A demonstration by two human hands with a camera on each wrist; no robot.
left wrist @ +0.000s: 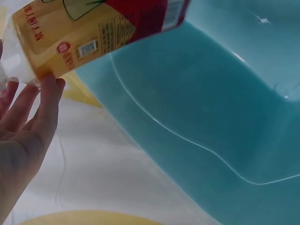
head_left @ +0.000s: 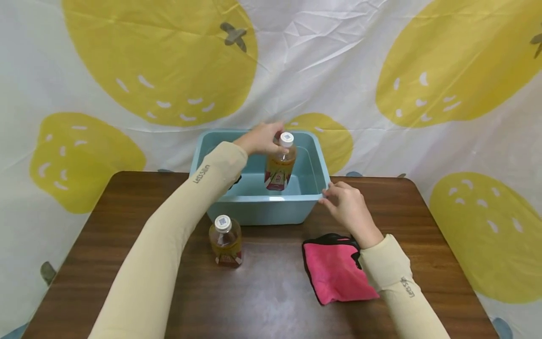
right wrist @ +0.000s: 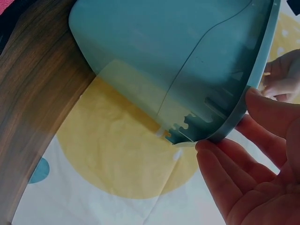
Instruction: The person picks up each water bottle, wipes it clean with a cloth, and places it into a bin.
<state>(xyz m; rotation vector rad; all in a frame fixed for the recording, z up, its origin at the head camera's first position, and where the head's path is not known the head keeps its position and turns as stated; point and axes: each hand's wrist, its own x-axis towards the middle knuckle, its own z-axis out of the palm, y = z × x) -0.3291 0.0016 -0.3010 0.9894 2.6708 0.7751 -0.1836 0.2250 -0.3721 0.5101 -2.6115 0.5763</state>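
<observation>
My left hand (head_left: 266, 138) grips a bottle (head_left: 279, 169) of amber drink near its white cap. The bottle is held upright within the blue plastic bin (head_left: 258, 210); whether its base touches the floor of the bin I cannot tell. In the left wrist view, the fingers (left wrist: 44, 105) lie against the clear neck, above the yellow and red label. At the bin's near right corner, my right hand (head_left: 349, 207) pinches the rim, thumb on one side and fingers on the other. A second bottle (head_left: 227, 245) of the same kind stands on the table in front of the bin.
A pink cloth (head_left: 334, 270) with black edging lies on the wooden table (head_left: 271, 310), partly under the right forearm. Behind the table hangs a white curtain (head_left: 305, 56) with yellow fruit prints. Something small and black shows beside the left sleeve at the bin.
</observation>
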